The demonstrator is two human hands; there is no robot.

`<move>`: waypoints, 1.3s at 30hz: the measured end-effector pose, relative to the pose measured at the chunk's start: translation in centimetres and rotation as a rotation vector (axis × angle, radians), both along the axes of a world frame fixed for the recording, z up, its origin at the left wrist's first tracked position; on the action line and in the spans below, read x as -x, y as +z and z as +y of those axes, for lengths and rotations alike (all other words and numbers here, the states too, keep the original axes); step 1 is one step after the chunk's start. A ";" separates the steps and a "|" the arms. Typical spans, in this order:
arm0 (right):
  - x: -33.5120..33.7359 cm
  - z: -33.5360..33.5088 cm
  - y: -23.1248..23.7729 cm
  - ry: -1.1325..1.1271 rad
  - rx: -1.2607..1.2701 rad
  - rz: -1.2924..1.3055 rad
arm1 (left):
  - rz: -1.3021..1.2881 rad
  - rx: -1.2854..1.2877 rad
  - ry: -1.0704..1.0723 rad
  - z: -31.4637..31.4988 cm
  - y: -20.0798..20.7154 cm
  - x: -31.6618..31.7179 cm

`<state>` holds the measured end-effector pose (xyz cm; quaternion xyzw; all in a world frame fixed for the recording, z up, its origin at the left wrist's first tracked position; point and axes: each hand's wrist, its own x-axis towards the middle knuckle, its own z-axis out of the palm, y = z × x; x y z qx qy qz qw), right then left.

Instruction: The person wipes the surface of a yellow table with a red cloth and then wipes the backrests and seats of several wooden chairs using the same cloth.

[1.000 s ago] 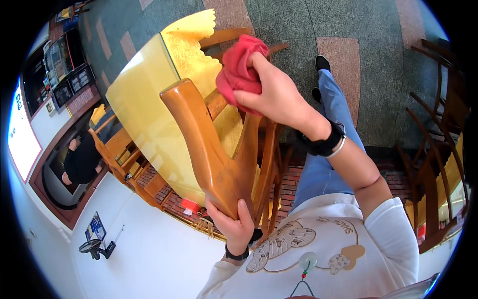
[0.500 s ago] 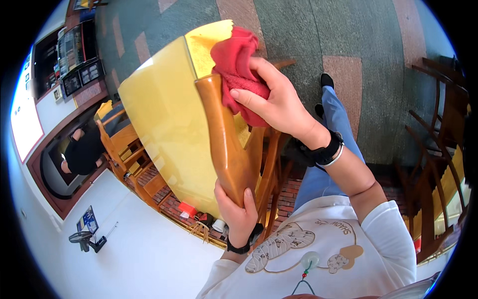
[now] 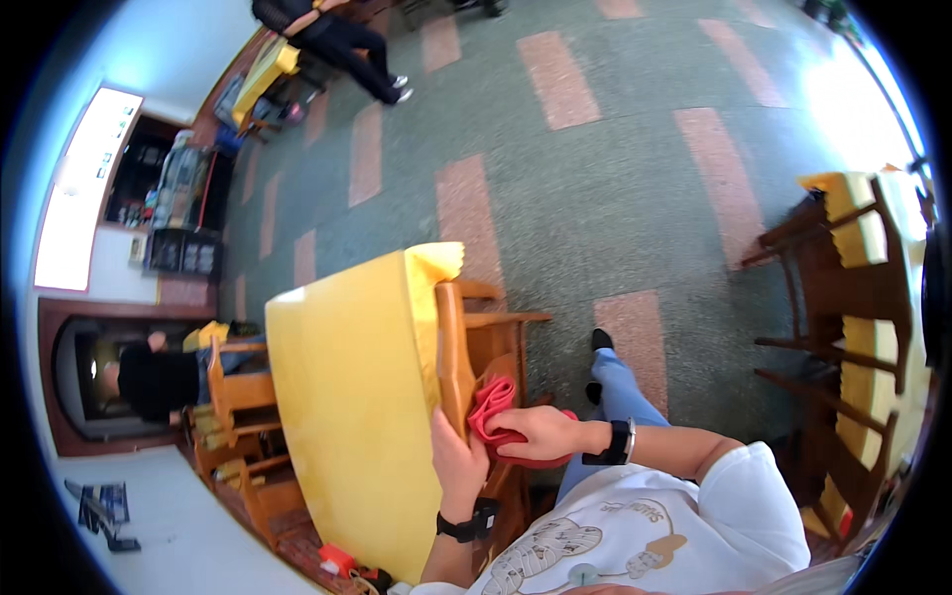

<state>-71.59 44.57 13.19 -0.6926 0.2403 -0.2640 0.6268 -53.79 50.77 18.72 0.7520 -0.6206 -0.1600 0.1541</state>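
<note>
A wooden chair [image 3: 454, 362] stands against the table, its smooth brown top rail running away from me. My left hand [image 3: 460, 464] grips the near end of that rail, with some fingers hidden behind the wood. Bunched in my right hand [image 3: 545, 433] is a red cloth [image 3: 493, 399], pressed against the chair's backrest beside the rail. Part of the cloth hangs below my fingers. To the left spreads the table's yellow tablecloth [image 3: 347, 387], its zigzag edge showing at the far corner.
More wooden chairs [image 3: 246, 389] line the table's left side, where a person in black [image 3: 159, 382] is near a doorway. Other chairs [image 3: 863, 288] and yellow-covered tables stand at right. Another person [image 3: 342, 50] stands far off on the green-and-pink floor [image 3: 555, 198].
My right hand and the red cloth have moved from the rail's far end back toward me, near my left hand. The view has shifted, showing more of the floor.
</note>
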 end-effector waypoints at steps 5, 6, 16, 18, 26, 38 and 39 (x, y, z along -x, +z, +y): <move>4.2 2.2 -1.7 -0.037 -0.354 -0.112 | -0.136 0.028 0.004 0.0 -0.8 -1.8; 5.4 2.4 -1.3 -0.051 -0.553 -0.225 | -0.138 0.049 0.006 -0.1 -0.6 -2.0; 23.8 4.0 3.4 -0.712 -1.144 -0.811 | -0.242 0.112 -0.356 -0.4 5.2 6.5; 25.5 5.6 5.1 -0.843 -1.046 -0.701 | 0.557 -0.152 -0.294 -1.0 3.1 10.4; 35.2 12.9 6.8 -0.857 -0.237 -0.134 | 1.376 -0.928 -0.442 -2.9 -1.8 32.8; 52.6 20.8 4.7 -1.371 -0.266 -0.115 | 1.702 -1.039 -0.384 0.6 -0.4 55.5; 53.1 20.9 5.3 -1.379 -0.324 -0.186 | 1.716 -1.104 -0.445 0.4 1.0 56.4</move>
